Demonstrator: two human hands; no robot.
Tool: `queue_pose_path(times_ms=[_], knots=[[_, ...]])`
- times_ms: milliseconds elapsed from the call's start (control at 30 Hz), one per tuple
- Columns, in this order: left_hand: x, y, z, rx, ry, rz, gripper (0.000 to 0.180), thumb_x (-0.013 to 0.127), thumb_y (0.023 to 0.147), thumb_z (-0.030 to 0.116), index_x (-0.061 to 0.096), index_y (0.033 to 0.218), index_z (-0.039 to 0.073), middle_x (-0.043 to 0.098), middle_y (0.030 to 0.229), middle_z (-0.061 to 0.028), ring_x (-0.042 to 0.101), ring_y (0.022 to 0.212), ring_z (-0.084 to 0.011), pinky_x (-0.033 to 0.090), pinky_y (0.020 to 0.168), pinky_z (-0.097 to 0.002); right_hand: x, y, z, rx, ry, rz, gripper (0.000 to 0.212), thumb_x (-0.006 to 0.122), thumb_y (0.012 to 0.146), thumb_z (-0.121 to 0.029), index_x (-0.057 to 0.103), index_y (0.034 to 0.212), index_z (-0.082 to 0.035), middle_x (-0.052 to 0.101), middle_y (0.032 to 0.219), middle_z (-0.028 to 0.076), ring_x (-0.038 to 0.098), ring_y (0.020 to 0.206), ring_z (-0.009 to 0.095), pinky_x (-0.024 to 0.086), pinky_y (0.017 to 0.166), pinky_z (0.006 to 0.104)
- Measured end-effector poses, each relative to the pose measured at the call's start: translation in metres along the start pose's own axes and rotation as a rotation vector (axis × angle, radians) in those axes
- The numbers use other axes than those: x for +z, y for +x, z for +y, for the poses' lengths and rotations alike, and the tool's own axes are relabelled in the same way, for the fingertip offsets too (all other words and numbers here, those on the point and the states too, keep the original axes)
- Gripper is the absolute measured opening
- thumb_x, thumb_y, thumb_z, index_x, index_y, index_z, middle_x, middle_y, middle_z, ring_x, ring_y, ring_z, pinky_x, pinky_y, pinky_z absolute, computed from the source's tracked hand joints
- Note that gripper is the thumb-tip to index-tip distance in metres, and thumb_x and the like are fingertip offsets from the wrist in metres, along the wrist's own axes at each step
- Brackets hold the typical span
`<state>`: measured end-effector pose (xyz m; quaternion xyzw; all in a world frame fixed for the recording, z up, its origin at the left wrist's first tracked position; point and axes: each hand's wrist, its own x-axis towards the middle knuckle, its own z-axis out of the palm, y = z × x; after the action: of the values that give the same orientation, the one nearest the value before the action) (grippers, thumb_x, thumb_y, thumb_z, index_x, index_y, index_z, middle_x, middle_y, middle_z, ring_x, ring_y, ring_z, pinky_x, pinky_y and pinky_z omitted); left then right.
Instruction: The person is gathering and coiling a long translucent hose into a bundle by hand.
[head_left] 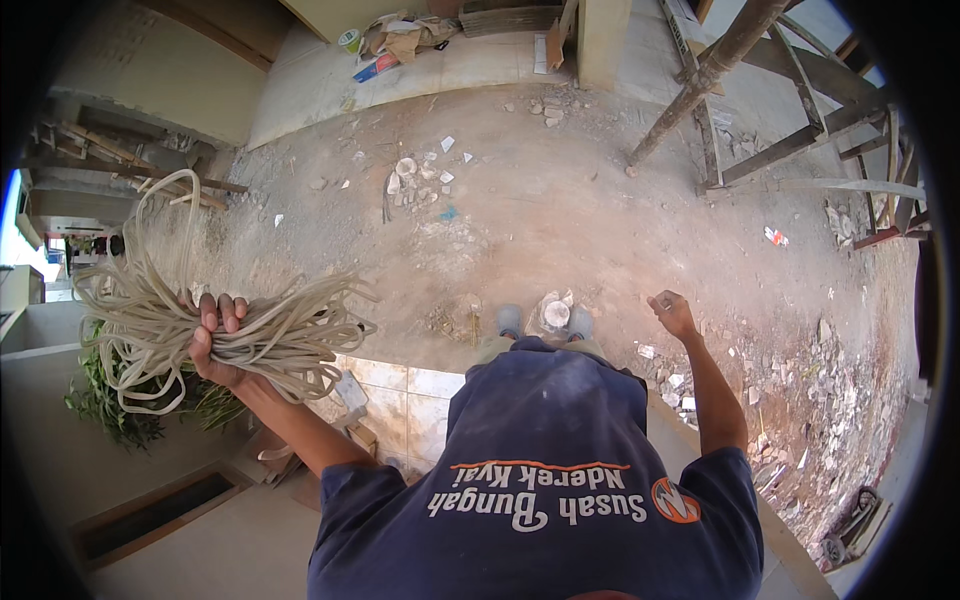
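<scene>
Cord bundle (145, 335) left of shirt (545, 410), clamped mid-length by fingers of left hand (211, 358). Likely light, floppy, sturdy; best gripped there. Right hand (676, 316), right of shirt: curled; fully closed, cannot tell.

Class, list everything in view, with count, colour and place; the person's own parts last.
Hose bundle: 1, pale beige, in the left hand
Foliage: uncounted, green, behind the hose bundle
Timbers: several, brown, upper right
Ground: 1, dusty brown, centre
Rubble: many pieces, mostly white, lower right
Tub: 1, green and white, upper left of centre
Packet: 1, orange and white, right
Shoes: 2, grey, near centre
Round lump: 1, white, between the shoes
Shirt: 1, dark blue, bottom centre
Left hand: 1, bare, around the hose bundle
Right hand: 1, bare, right
</scene>
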<state>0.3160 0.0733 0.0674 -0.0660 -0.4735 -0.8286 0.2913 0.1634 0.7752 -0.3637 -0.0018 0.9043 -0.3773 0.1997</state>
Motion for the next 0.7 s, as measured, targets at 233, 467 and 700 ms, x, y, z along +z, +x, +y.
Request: queue_pose_path(times_ms=[233, 467, 700], knots=[[0.06, 0.024, 0.001, -0.114, -0.217, -0.512, 0.055, 0.072, 0.08, 0.004, 0.049, 0.129, 0.01, 0.062, 0.084, -0.0024, 0.065, 0.077, -0.0213, 0.054, 0.079, -0.04, 0.123, 0.033, -0.331, -0.718, 0.069, -0.325, 0.089, 0.086, 0.079, -0.031, 0.038, 0.153, -0.016, 0.053, 0.134, 0.016, 0.053, 0.122, 0.033, 0.044, 0.107, 0.0433], [0.099, 0.025, 0.003, -0.065, -0.488, -0.558, 0.054, 0.076, 0.078, 0.004, 0.051, 0.126, 0.01, 0.07, 0.085, -0.0013, 0.071, 0.075, -0.0191, 0.058, 0.073, -0.032, 0.202, -0.033, -0.467, -1.028, 0.481, -0.961, 0.068, 0.083, 0.081, -0.031, 0.059, 0.14, -0.008, 0.068, 0.125, 0.024, 0.067, 0.116, 0.028, 0.051, 0.103, 0.0441], [0.071, 0.015, 0.043, 0.081, -0.386, -0.252, 0.049, 0.072, 0.085, 0.01, 0.048, 0.128, 0.012, 0.063, 0.086, 0.002, 0.063, 0.075, -0.0145, 0.052, 0.08, -0.0304, 0.164, 0.009, -0.249, -0.262, 0.115, -0.593, 0.043, 0.08, 0.087, -0.038, 0.063, 0.069, -0.003, 0.059, 0.061, 0.006, 0.055, 0.059, 0.016, 0.046, 0.06, 0.0363]])
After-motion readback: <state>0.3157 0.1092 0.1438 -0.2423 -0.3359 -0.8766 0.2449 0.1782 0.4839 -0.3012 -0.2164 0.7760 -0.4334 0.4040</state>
